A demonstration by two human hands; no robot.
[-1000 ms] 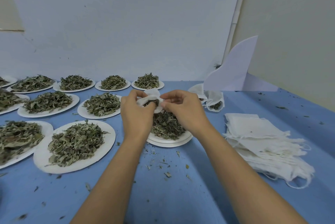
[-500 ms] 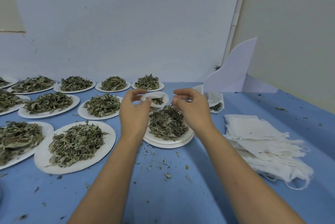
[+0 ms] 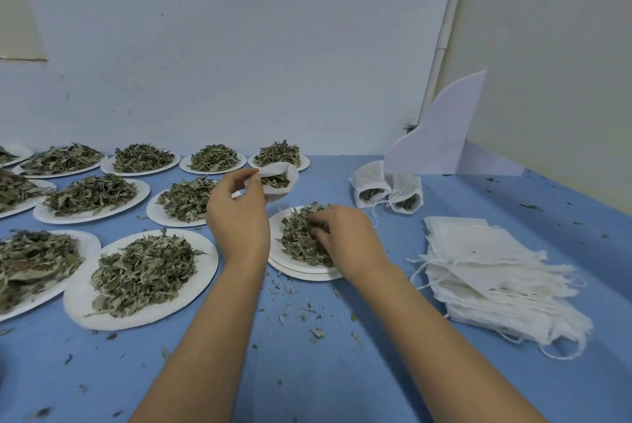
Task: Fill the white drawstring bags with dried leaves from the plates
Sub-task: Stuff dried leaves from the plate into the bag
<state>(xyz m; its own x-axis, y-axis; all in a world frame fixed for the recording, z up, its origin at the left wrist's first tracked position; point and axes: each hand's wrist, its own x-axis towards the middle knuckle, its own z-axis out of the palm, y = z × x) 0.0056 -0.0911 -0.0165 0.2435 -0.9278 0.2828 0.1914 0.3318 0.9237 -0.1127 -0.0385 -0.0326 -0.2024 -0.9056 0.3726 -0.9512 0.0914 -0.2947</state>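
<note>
The left hand [image 3: 239,217] pinches the rim of the white cloth drawstring bag [image 3: 278,179], mouth open and part-filled, at eleven o'clock from the white paper plate [image 3: 276,244] of dried leaves [image 3: 297,234]. The right hand [image 3: 345,238] has its fingers [image 3: 321,220] curled into that pile, gripping a tuft. Best lift a modest pinch with the bag's mouth held over the plate, so crumbs fall back.

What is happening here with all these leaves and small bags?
A person is filling white drawstring bags. The left hand holds an open bag, partly filled. The right hand grabs dried leaves from the nearest plate. Two filled bags lie behind it; a stack of empty bags lies at the right.
</note>
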